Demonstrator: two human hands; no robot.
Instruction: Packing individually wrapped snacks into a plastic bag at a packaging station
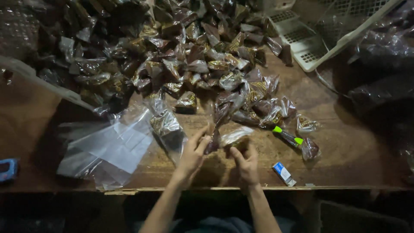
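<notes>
**Handling a wrapped packet at the table edge**

Spreading across the far half of the wooden table (345, 151), a big heap of small packets (181, 47) in clear wrap, dark brown contents with gold glints, thins out to scattered singles toward the near side. Far right, a white slotted plastic crate (310, 47) sits tilted on the table. Near left, a loose stack of empty clear plastic bags (108, 151) lies flat, one bag (166, 129) partly filled and slumped beside it.

Left hand (192, 155): thumb and forefinger pinched shut on the dark end of a single wrapped packet (226, 138). The packet runs from those fingertips rightward, its clear wrapper tail lying above the right hand.

Right hand (246, 162): fingers curled loosely under the packet's right end, tips touching the wrapper; grip looks light, though I cannot tell how firmly it closes.

Just right of the hands, a dark lighter (288, 137) with bright green ends lies aslant. Nearer the edge, a small blue-and-white box (283, 174). Far left edge, a blue object (7, 168), too dim to identify.
</notes>
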